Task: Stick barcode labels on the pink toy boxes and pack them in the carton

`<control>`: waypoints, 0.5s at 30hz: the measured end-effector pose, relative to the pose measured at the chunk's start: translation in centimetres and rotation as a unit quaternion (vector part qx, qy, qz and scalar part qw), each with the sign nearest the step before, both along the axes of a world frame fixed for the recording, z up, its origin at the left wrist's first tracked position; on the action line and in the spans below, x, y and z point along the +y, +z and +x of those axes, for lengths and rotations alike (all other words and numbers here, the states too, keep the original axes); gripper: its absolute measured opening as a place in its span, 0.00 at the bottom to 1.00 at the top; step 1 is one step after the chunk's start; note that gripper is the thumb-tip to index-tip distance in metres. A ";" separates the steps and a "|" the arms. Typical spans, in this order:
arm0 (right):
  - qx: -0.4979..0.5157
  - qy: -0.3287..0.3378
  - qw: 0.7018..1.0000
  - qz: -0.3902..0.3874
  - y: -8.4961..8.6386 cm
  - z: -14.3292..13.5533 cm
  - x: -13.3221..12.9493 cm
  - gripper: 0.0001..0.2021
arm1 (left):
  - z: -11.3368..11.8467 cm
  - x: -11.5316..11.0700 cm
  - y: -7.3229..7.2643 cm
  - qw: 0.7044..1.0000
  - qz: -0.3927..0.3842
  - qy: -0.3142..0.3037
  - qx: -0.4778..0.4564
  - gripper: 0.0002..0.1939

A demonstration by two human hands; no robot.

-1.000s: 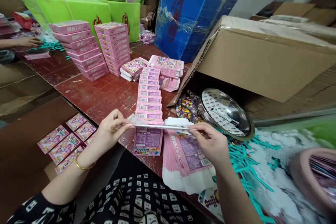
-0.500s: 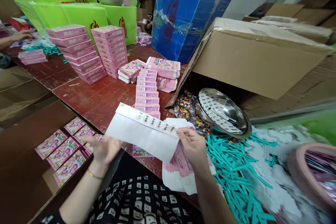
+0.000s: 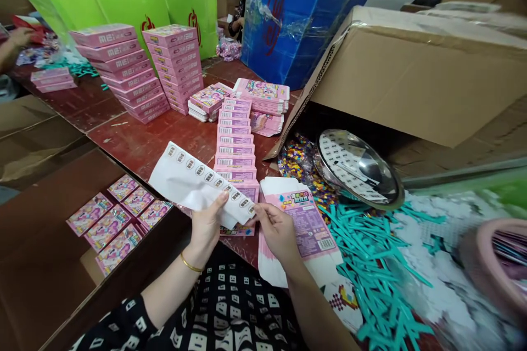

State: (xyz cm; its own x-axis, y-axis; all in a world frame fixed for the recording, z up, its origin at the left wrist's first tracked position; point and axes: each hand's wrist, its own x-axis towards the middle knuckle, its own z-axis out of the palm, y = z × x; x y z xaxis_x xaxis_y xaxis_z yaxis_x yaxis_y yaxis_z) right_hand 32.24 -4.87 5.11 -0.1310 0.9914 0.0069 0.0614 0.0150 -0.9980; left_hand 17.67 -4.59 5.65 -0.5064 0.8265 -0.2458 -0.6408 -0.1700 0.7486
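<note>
A white sticker sheet (image 3: pixel 177 178) with a row of small oval labels along its upper edge is held tilted over the table's front edge. My left hand (image 3: pixel 208 225) grips it from below, thumb on top. At the sheet's right end, my right hand (image 3: pixel 276 230) pinches the corner by the last label. Behind the sheet runs an overlapping row of pink boxes (image 3: pixel 235 140) with barcodes. Under and beside my right hand lies a stack of flat pink cartons (image 3: pixel 304 219), the top one showing printed text and a barcode.
Tall stacks of pink boxes (image 3: pixel 175 66) stand at the back left. An open carton (image 3: pixel 37 263) with packed boxes sits lower left. To the right are a metal bowl (image 3: pixel 391 189), teal plastic sticks (image 3: pixel 382 274) and a pink basin (image 3: pixel 477 241). Another person's hand (image 3: pixel 20 38) shows far left.
My left hand has gone from spread beside the sheet to gripping it. The sheet has shifted left, and its labels now show more clearly. The top flat carton is more exposed.
</note>
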 end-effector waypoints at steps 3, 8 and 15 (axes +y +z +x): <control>-0.012 -0.013 0.996 0.092 0.7 0.8 0.6 0.07 | 0.1 0.0 -0.1 1.000 0.001 0.009 0.010 0.28; -0.002 0.039 0.980 0.195 1.4 1.3 1.2 0.05 | -0.4 0.3 -0.2 0.999 0.011 0.036 0.028 0.27; 0.056 -0.017 0.993 0.105 0.2 -1.5 2.2 0.23 | -1.0 0.2 -0.7 0.997 0.006 0.045 0.061 0.26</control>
